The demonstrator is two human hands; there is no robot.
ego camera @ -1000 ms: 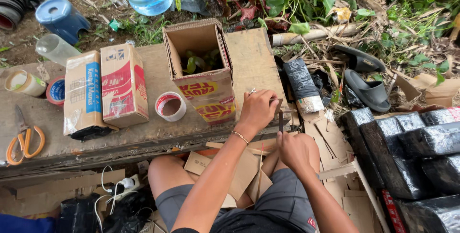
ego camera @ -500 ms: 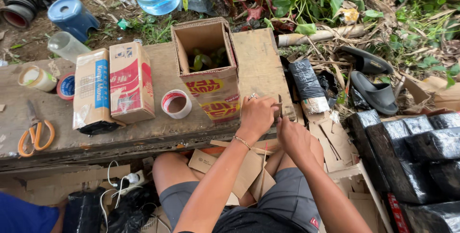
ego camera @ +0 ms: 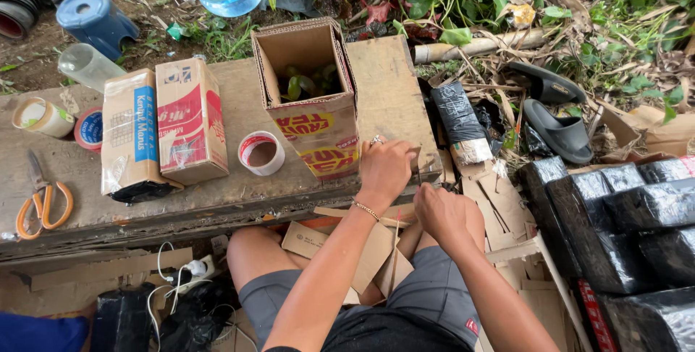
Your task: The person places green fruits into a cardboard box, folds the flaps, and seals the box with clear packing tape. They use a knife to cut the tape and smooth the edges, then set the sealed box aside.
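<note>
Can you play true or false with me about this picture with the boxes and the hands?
1. The tall cardboard box is open at the top. True.
2. The orange-handled scissors are in the right hand. False: they lie on the wooden table, far from both hands.
3. The left hand rests at the table edge, right beside the tall box. True.
4. The roll of tape sits on top of the tall box. False: it lies on the table beside it.
5. The right hand is below the left hand, over the person's lap. True.
</note>
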